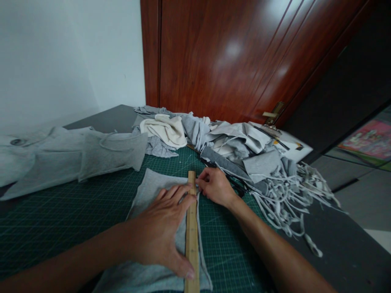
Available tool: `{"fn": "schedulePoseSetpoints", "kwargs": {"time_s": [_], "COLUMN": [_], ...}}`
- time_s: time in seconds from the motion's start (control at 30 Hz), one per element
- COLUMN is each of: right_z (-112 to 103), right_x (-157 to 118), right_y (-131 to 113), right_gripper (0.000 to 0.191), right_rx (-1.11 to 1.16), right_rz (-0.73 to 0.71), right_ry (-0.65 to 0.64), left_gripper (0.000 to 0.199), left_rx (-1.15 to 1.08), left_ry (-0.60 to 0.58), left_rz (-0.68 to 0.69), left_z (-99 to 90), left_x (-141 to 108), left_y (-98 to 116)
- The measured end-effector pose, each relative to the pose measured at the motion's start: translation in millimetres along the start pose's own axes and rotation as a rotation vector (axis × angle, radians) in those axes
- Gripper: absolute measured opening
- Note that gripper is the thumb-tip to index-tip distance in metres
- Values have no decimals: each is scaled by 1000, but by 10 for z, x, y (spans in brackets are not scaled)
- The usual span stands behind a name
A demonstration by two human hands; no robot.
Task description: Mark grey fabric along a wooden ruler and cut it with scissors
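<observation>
A piece of grey fabric [152, 187] lies on the green cutting mat [226, 244]. Along its right side runs a wooden ruler [192, 228], leaving a narrow strip of fabric showing to the right. My left hand [161, 224] is spread over the fabric, its fingertips and thumb pressing on the ruler. Near the ruler's far end, my right hand [215, 185] has its thumb and fingers pinched together at the fabric's right edge. What lies between those fingertips is too small to make out.
Folded grey fabric pieces [113, 152] lie at the left. Behind the mat are a cream cloth [166, 130] and heaped grey scraps [238, 138]. Thin fabric strips [284, 199] tangle at the right, near black scissors [238, 185]. A wooden door [214, 57] stands behind the table.
</observation>
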State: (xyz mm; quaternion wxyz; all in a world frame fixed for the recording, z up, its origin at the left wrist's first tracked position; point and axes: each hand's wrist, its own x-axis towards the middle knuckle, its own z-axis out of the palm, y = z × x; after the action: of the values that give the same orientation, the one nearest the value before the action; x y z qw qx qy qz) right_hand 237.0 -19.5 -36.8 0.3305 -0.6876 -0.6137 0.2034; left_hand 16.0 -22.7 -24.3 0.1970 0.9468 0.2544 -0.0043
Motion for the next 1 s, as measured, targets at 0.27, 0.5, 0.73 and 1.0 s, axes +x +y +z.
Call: {"fn": "schedulePoseSetpoints", "kwargs": {"time_s": [0.27,0.5,0.73,1.0], "right_z": [-19,-13,17,-14], "right_x": [-38,-71,-23,-79], "right_y": [19,19,23,11], "right_gripper": [19,20,20,21], "right_rx": [38,44,33,71], "right_rz": [-8,-14,-24,-34], "right_ry": [-44,-61,-12,-70], "left_gripper": [136,132,136,136], "left_rx": [-51,-50,-15,-36], "left_ry": [-1,40,-39,-16], "left_rz": [-1,19,-21,-18], "left_z": [-17,5,-41,-37], "left_x": [-1,-13,-8,-8], "left_y": [14,-6,37,30]}}
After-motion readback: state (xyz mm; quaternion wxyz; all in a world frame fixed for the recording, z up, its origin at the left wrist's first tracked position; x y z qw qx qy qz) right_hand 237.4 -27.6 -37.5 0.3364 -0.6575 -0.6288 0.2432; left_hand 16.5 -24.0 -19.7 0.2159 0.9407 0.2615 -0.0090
